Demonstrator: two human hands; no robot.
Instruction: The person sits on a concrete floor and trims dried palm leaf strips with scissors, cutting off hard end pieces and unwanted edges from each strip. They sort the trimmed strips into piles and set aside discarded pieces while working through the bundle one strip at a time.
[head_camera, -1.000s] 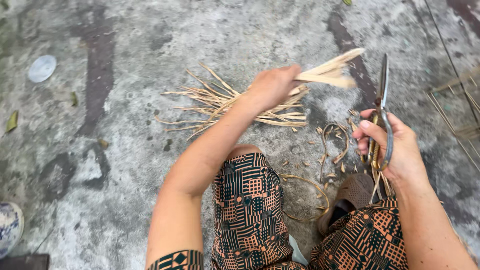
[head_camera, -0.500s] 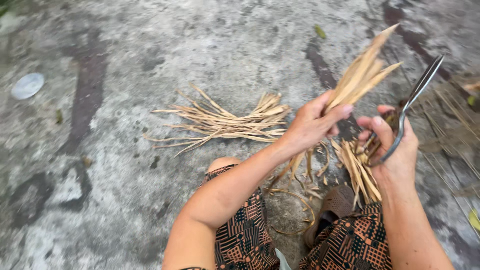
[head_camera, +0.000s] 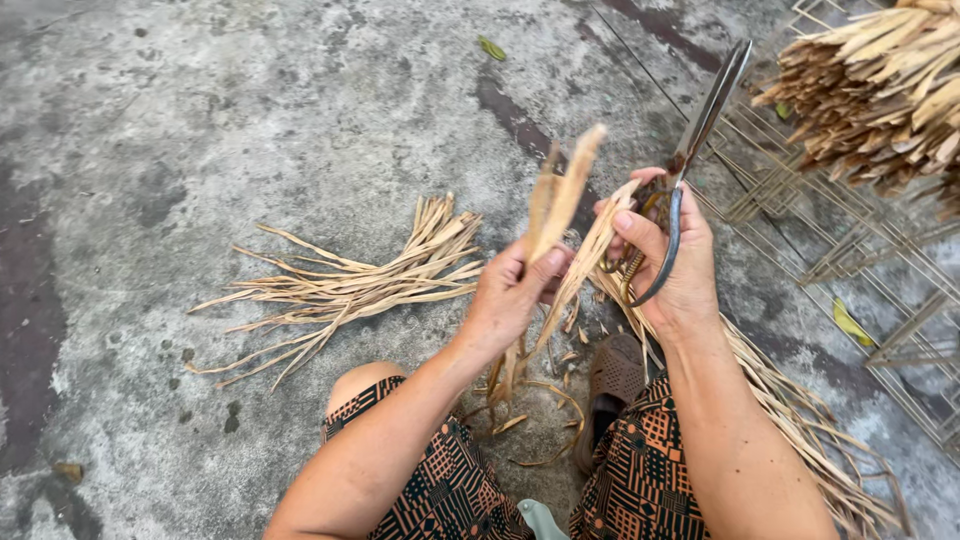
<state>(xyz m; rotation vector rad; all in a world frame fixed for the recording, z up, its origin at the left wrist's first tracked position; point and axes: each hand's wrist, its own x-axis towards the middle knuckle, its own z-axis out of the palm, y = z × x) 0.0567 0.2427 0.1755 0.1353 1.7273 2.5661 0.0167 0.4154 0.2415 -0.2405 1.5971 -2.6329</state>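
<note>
On the concrete floor (head_camera: 200, 130), a person sits with knees drawn up in patterned trousers (head_camera: 440, 490), both hands raised over the lap. Left hand (head_camera: 510, 295) has its grip closed around a few dry leaf strips (head_camera: 560, 195) — they stand up from the fist, tilted slightly right, with loose ends hanging below the palm toward the floor. Right hand (head_camera: 670, 260) is just beside the left, nearly touching it; its grip is closed on scissors (head_camera: 700, 130), fingers through the dark handle loops, the blades shut and pointing up and to the right. A paler strip (head_camera: 590, 250) runs between the two hands, and the right thumb rests against it.

Left of the hands, apart from them, a fanned pile of strips (head_camera: 350, 285) lies flat on the floor. Under the right forearm a longer bundle (head_camera: 800, 420) trails off toward the lower right. A brown sandal (head_camera: 612, 375) shows between the knees, with curled trimmings (head_camera: 540, 420) scattered near it. At upper right a thick sheaf of dry leaves (head_camera: 870, 90) rests on a wire rack (head_camera: 900, 340) — well apart from both hands. A green leaf (head_camera: 491, 47) lies near the top edge.
</note>
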